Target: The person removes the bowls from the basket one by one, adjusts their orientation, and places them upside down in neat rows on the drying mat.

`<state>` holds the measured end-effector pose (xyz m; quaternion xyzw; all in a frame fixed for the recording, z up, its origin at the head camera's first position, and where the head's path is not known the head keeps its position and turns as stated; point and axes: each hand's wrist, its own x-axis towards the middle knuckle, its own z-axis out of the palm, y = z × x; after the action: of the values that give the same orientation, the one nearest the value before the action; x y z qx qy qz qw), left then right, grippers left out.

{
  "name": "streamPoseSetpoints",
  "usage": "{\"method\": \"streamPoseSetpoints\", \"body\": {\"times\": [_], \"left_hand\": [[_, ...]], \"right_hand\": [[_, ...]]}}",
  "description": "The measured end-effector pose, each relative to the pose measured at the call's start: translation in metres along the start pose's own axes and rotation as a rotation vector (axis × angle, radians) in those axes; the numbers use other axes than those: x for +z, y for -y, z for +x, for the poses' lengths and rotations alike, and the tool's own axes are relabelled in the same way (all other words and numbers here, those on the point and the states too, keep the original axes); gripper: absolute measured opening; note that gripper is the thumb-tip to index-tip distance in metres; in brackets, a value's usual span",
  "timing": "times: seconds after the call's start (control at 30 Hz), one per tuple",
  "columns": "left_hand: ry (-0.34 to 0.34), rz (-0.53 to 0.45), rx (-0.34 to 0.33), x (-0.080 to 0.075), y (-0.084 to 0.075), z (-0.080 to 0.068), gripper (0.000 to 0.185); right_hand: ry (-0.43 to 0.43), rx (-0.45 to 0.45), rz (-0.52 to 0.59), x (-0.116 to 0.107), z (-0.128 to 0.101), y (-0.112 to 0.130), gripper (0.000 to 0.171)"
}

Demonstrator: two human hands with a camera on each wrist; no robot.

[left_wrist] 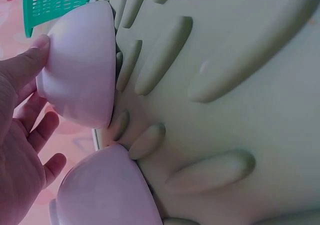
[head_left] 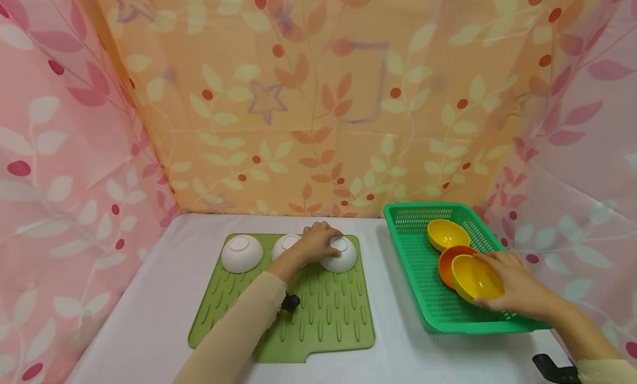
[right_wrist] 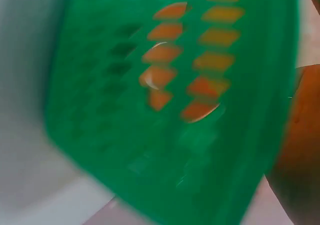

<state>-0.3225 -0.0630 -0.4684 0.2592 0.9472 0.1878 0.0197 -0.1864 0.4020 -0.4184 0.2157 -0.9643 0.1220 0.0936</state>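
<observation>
Three white bowls sit upside down in a row along the far side of a green drying mat [head_left: 323, 323]. My left hand [head_left: 318, 243] is at the right-hand white bowl [head_left: 343, 262], its thumb and index finger at the base and the other fingers loose. The middle white bowl [head_left: 286, 243] is partly covered by that hand; the left one [head_left: 242, 258] stands apart. My right hand [head_left: 512, 279] grips a yellow bowl [head_left: 475, 279] by its rim, tilted, in the green basket [head_left: 410, 273]. Behind it, an orange bowl [head_left: 446, 265] is partly hidden.
Another yellow bowl [head_left: 445, 234] lies at the back of the basket. In the right wrist view the basket's slotted wall [right_wrist: 150, 150] hides most of the bowls. A white cloth [head_left: 144, 306] covers the table; patterned curtains [head_left: 318, 96] enclose its back and sides.
</observation>
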Motion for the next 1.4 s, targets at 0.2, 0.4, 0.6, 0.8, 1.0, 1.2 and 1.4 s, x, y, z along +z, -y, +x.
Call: {"method": "streamPoseSetpoints", "body": {"times": [0.2, 0.4, 0.6, 0.8, 1.0, 1.2, 1.4], "left_hand": [[-0.005, 0.003, -0.001, -0.001, 0.002, -0.002, 0.053], [-0.006, -0.010, 0.001, -0.002, 0.002, -0.003, 0.052], [-0.005, -0.011, -0.001, -0.002, 0.003, -0.004, 0.052], [-0.019, 0.005, 0.004, -0.001, 0.005, -0.002, 0.051], [-0.021, 0.007, 0.006, 0.001, 0.003, -0.003, 0.052], [-0.044, 0.008, -0.014, 0.004, 0.001, -0.005, 0.052], [-0.079, 0.058, -0.010, 0.002, -0.006, -0.011, 0.050]], "right_hand": [[-0.064, -0.073, 0.094, -0.013, 0.014, 0.048, 0.098], [-0.081, -0.158, 0.181, -0.014, 0.027, 0.099, 0.101], [-0.041, -0.257, 0.179, -0.001, 0.037, 0.151, 0.106], [-0.006, -0.373, 0.149, 0.026, 0.047, 0.192, 0.109], [0.031, -0.435, 0.155, 0.056, 0.052, 0.220, 0.110], [0.049, -0.454, 0.188, 0.078, 0.058, 0.232, 0.109], [0.032, -0.456, 0.180, 0.092, 0.060, 0.232, 0.108]]}}
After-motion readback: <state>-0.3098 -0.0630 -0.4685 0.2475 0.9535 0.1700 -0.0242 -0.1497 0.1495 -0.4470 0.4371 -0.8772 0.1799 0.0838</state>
